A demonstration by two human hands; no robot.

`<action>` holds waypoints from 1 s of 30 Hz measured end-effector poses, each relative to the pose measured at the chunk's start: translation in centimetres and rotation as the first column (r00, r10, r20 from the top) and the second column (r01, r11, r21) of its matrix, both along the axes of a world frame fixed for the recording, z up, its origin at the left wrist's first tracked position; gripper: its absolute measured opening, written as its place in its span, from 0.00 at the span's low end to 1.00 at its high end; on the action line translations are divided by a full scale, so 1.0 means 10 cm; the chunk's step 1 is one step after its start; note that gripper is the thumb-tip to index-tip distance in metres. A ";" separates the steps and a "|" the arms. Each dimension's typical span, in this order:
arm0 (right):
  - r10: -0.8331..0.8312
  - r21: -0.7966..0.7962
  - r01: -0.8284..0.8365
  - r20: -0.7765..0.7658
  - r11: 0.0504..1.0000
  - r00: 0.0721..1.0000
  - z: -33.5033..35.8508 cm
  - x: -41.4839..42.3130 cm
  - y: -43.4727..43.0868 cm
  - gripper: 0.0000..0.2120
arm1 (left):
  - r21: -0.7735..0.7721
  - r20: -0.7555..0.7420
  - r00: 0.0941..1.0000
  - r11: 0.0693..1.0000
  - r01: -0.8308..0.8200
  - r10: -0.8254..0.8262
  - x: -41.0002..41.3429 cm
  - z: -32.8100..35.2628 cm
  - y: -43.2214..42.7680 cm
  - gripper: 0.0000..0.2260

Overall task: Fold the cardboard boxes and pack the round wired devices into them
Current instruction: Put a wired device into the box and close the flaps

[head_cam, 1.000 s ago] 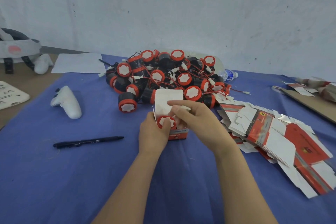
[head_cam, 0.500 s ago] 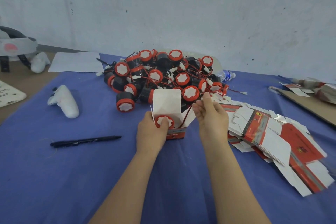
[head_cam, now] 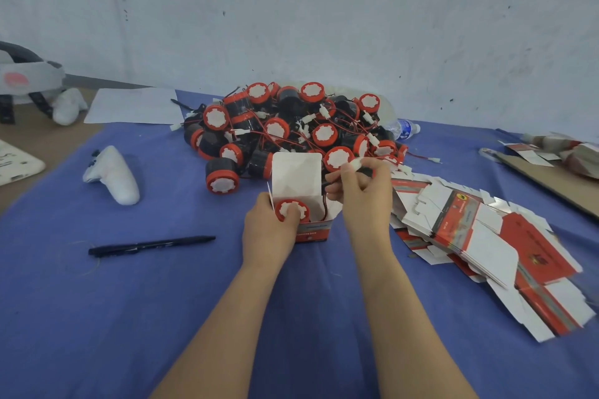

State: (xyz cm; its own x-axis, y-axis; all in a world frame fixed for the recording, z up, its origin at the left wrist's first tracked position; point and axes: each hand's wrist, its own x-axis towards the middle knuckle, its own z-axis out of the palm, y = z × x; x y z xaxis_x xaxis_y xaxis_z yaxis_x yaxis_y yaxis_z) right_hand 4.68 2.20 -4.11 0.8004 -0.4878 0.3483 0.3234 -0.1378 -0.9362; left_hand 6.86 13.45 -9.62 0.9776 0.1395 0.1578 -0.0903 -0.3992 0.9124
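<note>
I am in the packing step. The device [head_cam: 291,209] sits in the open box [head_cam: 312,231], red-and-white face up, near the middle of the surface [head_cam: 129,317]. My left hand [head_cam: 267,230] grips the box from its left side, with the thumb pressing on the device's face. My right hand [head_cam: 363,191] is raised just right of the box, its fingers [head_cam: 343,173] closed in a pinch on the wire [head_cam: 324,208], which runs up out of the box. I think the white bit at the fingertips is its plug, but I cannot be sure.

The next move, as I judge it, is to coil that wire down beside the device so nothing sticks out above the rim, then to bring down the lid flap [head_cam: 296,175], which stands upright at the back, and tuck it in. The thumb has to come off the device before the flap closes.

Room is tight at the back, where the pile [head_cam: 291,129] of loose devices lies just behind the flap and stray wires could snag. The flat boxes [head_cam: 470,223] lie close on the right, just under my right wrist. On the near side the blue cloth is open. The pen [head_cam: 152,244] and the controller [head_cam: 113,175] lie well apart to the left.
</note>
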 end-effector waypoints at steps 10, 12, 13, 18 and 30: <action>-0.042 -0.543 -0.052 -0.160 0.838 0.986 -0.20 0.07 -0.04 0.06 | 0.009 0.042 0.999 1.000 -0.012 0.012 -0.03 0.00 0.00 0.08; -0.114 -0.654 -0.009 -0.145 0.757 0.983 -0.23 0.09 -0.04 0.04 | 0.018 0.051 0.999 1.000 -0.017 0.016 -0.02 -0.01 0.00 0.10; -0.155 -0.697 0.022 -0.128 0.717 0.980 -0.24 0.10 -0.04 0.04 | 0.015 0.052 0.999 1.000 -0.016 0.016 -0.01 -0.01 0.00 0.11; -0.212 -0.700 0.062 -0.129 0.712 0.969 -0.30 0.12 -0.02 0.05 | -0.005 0.034 0.999 1.000 -0.012 0.012 -0.01 -0.01 -0.01 0.11; -0.073 -0.623 -0.059 -0.185 0.780 0.980 -0.21 0.07 -0.17 0.09 | -0.002 0.038 0.999 1.000 -0.012 0.012 -0.01 -0.01 0.00 0.08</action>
State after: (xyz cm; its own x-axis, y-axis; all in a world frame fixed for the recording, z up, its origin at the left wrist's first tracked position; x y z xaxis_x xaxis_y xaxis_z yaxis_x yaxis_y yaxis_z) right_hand 5.43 0.46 -6.24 0.8797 -0.2228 0.4202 0.1468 -0.7132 -0.6855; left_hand 6.73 13.42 -9.69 0.9691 0.1513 0.1947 -0.1204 -0.3987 0.9092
